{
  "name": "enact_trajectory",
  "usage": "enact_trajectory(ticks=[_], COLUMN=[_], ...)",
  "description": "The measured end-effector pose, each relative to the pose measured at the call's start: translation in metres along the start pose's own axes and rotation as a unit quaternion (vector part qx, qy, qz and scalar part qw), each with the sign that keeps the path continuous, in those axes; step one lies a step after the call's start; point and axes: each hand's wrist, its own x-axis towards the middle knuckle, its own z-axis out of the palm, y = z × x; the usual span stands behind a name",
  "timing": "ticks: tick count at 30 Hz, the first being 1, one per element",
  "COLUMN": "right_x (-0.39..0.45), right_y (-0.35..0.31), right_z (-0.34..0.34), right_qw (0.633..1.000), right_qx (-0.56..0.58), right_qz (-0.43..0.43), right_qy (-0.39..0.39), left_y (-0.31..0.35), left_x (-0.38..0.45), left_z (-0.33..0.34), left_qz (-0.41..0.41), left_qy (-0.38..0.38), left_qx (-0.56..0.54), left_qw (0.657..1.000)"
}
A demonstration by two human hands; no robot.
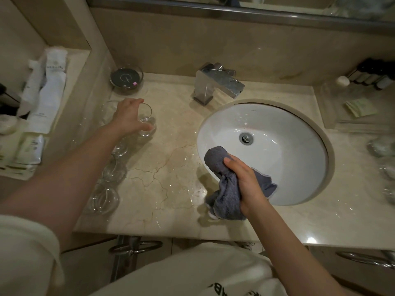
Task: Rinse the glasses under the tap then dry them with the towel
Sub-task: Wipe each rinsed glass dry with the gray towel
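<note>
Gripping a glass [146, 120] on the wet counter [171, 150], the left hand [128, 116] curls around it; more glasses [113, 169] line up beneath that forearm. The right hand [245, 180] clenches a gray towel [224, 189] over the sink [288, 150], below the tap [215, 84].

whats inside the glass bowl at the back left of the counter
The glass bowl holds a dark round disc with a pale ring mark and a small pink speck at its right edge. Whatever lies under the disc is covered.
</note>
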Motion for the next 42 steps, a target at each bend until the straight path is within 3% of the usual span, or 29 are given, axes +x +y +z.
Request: enact_trajectory(ticks=[7, 12, 16, 23, 30, 42], right_x=[0.001, -0.003, -0.01, -0.03, -0.022, -0.009], right_y=[-0.001, -0.009, -0.017, -0.043, -0.075, -0.082], right_z=[-0.013, -0.039, -0.082, -0.192, -0.284, -0.373], right_qw=[1.0, 0.996, 0.988, 0.965, 0.948, 0.937], right_qx=[0.02, 0.072, 0.13, 0.236, 0.266, 0.291], right_qz=[0.005, 0.034, 0.049, 0.041, 0.041, 0.036], right_qy=[0.006, 0.026, 0.069, 0.102, 0.17, 0.19], left_y=[0.037, 0.1, 0.165, 0.308, 0.444, 0.553], left_x=[-0.027, -0.054, -0.072, -0.089, -0.106, -0.132], left_z=[0.001, 0.026, 0.057, 0.128, 0.216, 0.318], left_qz=[0.055, 0.071, 0.081, 0.138, 0.174, 0.208], left_qy=[0.055, -0.034, -0.087, -0.152, -0.232, -0.343], left_qx=[-0.084, -0.23, -0.269, -0.255, -0.204, -0.07], left_qw=[0.993, 0.97, 0.956, 0.945, 0.935, 0.913])
